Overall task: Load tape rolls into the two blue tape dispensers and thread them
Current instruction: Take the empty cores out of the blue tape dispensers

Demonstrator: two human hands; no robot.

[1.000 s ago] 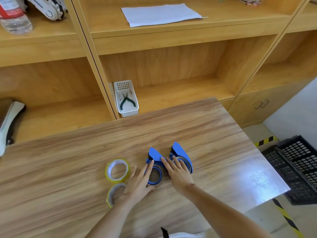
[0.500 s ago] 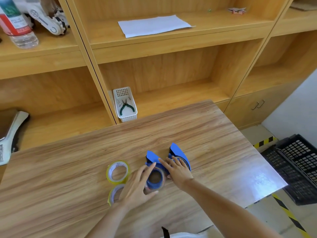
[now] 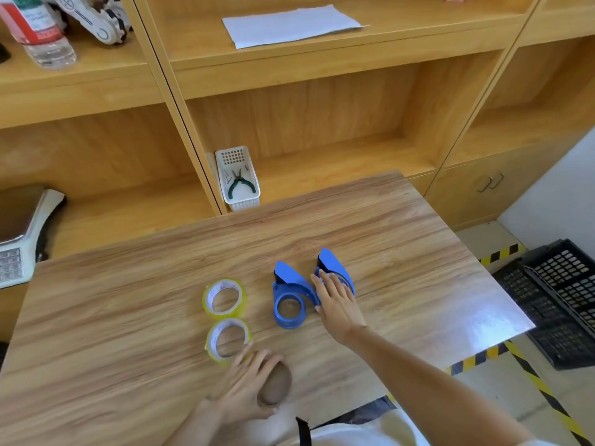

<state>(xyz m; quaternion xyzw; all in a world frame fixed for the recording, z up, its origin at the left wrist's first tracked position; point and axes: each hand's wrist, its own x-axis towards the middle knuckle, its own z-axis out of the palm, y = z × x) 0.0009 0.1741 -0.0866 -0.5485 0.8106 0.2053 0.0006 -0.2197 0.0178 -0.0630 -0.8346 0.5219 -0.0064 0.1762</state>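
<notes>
Now, R hand (image 3: 338, 304) flat on far-right dispenser (image 3: 335, 268) (empty), L hand (image 3: 248, 391) by tape roll (image 3: 228, 341)

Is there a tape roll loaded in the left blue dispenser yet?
No: the left blue dispenser shows bare wood through its hub, and both yellow tape rolls lie on the table beside it.

1. Bright, even daylight is filling the scene; colours are reading warm.
2. Glare is washing out the table (image 3: 502, 320) at its right corner.
3. Left hand (image 3: 251, 387) is smearing w/ motion blur.
4. Wide-angle lens is bending the shelf uprights (image 3: 170, 101) twd the edges.
5. Shadows are staying soft, faint.
</notes>
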